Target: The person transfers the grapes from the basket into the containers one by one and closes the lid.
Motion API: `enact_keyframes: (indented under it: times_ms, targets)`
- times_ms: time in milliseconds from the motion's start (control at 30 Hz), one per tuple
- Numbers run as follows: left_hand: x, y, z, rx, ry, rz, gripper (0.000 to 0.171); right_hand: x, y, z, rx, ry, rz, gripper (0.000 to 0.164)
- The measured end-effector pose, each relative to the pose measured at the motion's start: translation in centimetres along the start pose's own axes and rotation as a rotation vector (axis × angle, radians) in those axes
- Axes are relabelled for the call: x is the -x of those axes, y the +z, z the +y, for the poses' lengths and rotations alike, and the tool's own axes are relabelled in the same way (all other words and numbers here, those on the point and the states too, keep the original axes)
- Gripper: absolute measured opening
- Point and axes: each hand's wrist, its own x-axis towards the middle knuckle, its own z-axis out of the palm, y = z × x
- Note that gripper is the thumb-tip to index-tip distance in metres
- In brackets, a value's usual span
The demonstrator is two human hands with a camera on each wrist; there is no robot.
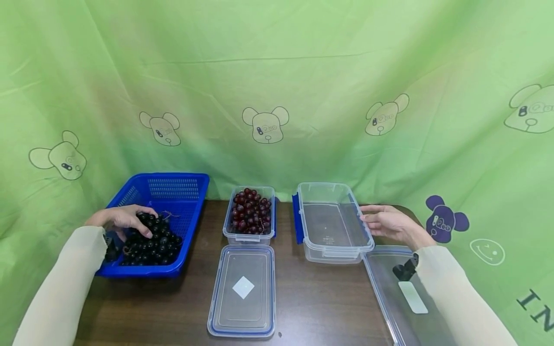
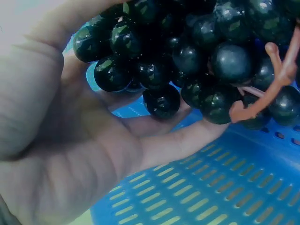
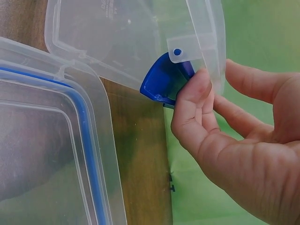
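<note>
My left hand (image 1: pixel 126 218) is in the blue basket (image 1: pixel 198 211), its thumb and fingers around a bunch of black grapes (image 1: pixel 153 247). In the left wrist view the round grapes (image 2: pixel 154 72) fill the curve of the hand, with a brown stem (image 2: pixel 267 101) at the right. At the far right side of a large clear container (image 1: pixel 333 223) is my right hand (image 1: pixel 391 223). Up close, its bent fingers hold the blue latch (image 3: pixel 161 82), with the thumb by the container's edge. Nothing lies inside this container.
A small clear container (image 1: pixel 242 237) holds red grapes (image 1: pixel 251 211). Its lid (image 1: pixel 242 312) with a white label lies in front. Under the right forearm is a larger lid (image 1: pixel 389 288). A green printed cloth (image 1: pixel 268 57) hangs behind the brown table (image 1: pixel 320 307).
</note>
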Motion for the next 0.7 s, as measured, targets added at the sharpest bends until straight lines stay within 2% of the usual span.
enact_keyframes:
  times_ms: [367,533,700]
  targets:
    - [0.35,-0.2,0.56,0.012,0.1,0.116,0.079,-0.33,-0.21,0.3,0.017,-0.002,-0.008,0.073]
    - [0.28,-0.48,0.68,-0.042,0.179,0.219,0.069,-0.35,-0.16,0.37,0.025,0.007,-0.004,0.072]
    - [0.26,-0.87,0.99,-0.052,0.24,0.307,0.065,-0.26,-0.38,0.39,0.043,-0.001,0.001,0.071]
